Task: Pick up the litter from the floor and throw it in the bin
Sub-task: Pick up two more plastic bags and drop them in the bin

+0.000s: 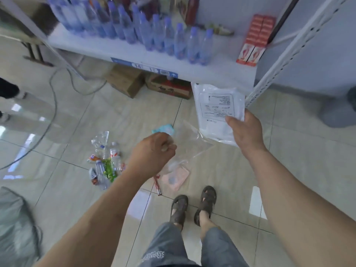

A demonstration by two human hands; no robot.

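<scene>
My right hand (pixel 245 130) is up at chest height, thumb pinched over the lower edge of a white plastic packet (pixel 217 110) with black print on its face; the packet stands nearly upright in front of the shelf's (pixel 217 74) lip. My left hand (pixel 154 151) is curled into a loose fist, pinching the corner of a clear plastic bag (pixel 190 141) that spreads flat between my two hands and is hard to make out against the floor tiles (pixel 308 160). Directly below that bag, on the floor just ahead of my sandals (pixel 192 206), lies a pink wrapper (pixel 176 178) with a thin red stick wrapper (pixel 157 185) beside it. A small teal scrap (pixel 163 129) lies farther out, just past my left knuckles. To the left of my left forearm there is a heap of crushed bottles (pixel 105 160) and labels on the tiles. Beyond, under the shelf, sit cardboard boxes (pixel 127 79), and on the shelf stand rows of water bottles (pixel 154 33) and red cartons (pixel 254 41). A white slotted upright (pixel 277 66) edges the shelf on my right. A grey cable (pixel 55 105) loops across the floor at far left, and a grey bag (pixel 15 224) sits at the lower left corner. The tiles right of my feet are open.
</scene>
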